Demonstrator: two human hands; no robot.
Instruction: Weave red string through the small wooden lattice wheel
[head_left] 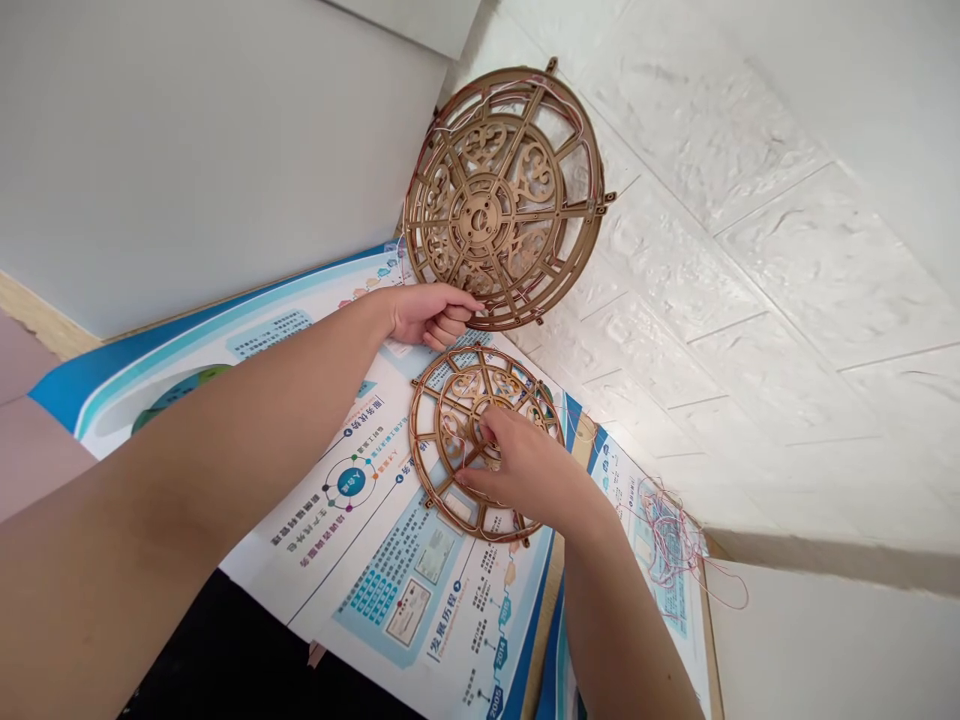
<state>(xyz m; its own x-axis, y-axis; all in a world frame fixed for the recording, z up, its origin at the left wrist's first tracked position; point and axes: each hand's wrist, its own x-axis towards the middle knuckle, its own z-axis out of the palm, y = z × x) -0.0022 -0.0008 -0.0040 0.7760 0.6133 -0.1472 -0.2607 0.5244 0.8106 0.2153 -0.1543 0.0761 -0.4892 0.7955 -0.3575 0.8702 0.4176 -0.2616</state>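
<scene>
A large wooden openwork wheel (504, 195) with scroll cut-outs and thin threads leans upright against the white textured wall. My left hand (431, 312) grips its lower rim. A smaller wooden openwork wheel (442, 420) lies flat on a printed poster. My right hand (525, 465) rests on the middle of this flat wheel, fingers pressed on its hub and spokes, covering its right half.
The blue and white printed poster (390, 560) covers the surface under both wheels. A tangle of thin red and blue thread (671, 540) lies to the right by the wall (750, 260). A grey panel (187, 150) stands at the back left.
</scene>
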